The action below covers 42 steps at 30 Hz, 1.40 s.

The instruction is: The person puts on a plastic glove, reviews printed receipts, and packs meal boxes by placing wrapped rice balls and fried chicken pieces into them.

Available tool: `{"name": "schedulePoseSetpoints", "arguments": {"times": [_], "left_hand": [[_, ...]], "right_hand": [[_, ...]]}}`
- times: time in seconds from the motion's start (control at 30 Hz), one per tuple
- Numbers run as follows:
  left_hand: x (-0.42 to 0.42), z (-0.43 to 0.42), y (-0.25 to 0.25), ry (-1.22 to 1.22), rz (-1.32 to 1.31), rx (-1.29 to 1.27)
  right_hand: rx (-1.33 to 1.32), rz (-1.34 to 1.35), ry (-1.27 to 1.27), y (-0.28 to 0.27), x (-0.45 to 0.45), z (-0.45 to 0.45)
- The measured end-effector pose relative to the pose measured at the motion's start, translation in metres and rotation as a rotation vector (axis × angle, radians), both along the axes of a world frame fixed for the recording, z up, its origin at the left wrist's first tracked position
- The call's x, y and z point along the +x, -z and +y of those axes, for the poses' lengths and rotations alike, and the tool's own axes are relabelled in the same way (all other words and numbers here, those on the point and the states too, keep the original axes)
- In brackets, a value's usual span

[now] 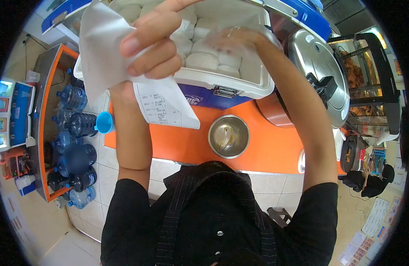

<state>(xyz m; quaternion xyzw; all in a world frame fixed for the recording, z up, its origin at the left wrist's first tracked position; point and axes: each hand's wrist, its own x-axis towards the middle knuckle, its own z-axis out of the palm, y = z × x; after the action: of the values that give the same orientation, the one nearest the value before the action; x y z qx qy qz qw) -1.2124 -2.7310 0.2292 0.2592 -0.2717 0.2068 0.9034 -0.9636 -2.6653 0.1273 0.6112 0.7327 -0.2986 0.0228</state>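
The cooler [253, 88] stands on an orange table [182, 144], its white inside packed with round white bundles [202, 61]. The left hand [153, 48] is in front of the cooler's left part, pinching a long paper receipt [162, 104] between thumb and fingers. One end of the paper rises beside the cooler's left side; the printed end hangs before its front wall. The right hand [231, 40] is over the cooler's opening, above the bundles, too blurred to tell whether it grips anything.

On the near side of the cooler, a metal bowl [243, 144] sits on the bare orange top, with yellowish-brown residue inside. Just to the cooler's right is a large pot [302, 57] with a shiny lid and black handle. Farther right of the cooler stands a glass-sided cabinet [393, 102] with brown food in it, and nearer, by the wall, a person in a black cap [373, 184].

Left of the cooler, toward the near side, is a blue cup [105, 123]. Beyond it, large water bottles [82, 124] line an orange-edged shelf [44, 84]. Pale tiles cover the floor [107, 168] on the cooler's near side.
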Motion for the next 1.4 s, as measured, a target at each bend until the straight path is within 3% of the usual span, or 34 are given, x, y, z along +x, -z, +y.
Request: {"name": "schedulePoseSetpoints", "arguments": {"times": [0.13,0.27,0.53,0.87,1.13,1.3,1.4], "left_hand": [[-0.001,0.003,0.004,0.001,0.018,-0.014],[0.001,0.004,0.005,0.009,0.023,-0.013],[-0.002,0.011,0.008,0.003,0.028,-0.023],[-0.002,0.013,0.003,0.025,0.014,-0.011],[0.001,0.004,-0.016,-0.021,-0.015,0.051],[0.011,0.008,0.007,0.093,-0.156,0.018],[0.006,-0.025,0.009,-0.144,-0.081,-0.157]], "right_hand": [[0.244,-0.237,-0.163,0.023,-0.013,-0.003],[0.295,-0.325,-0.198,0.039,-0.018,-0.001],[-0.027,0.106,0.165,0.014,-0.001,0.043],[-0.107,0.233,0.346,0.034,-0.013,0.068],[-0.187,0.574,0.547,0.028,-0.008,0.055],[-0.131,0.984,0.61,-0.028,-0.014,-0.014],[0.328,0.789,0.558,-0.069,-0.026,-0.152]]}}
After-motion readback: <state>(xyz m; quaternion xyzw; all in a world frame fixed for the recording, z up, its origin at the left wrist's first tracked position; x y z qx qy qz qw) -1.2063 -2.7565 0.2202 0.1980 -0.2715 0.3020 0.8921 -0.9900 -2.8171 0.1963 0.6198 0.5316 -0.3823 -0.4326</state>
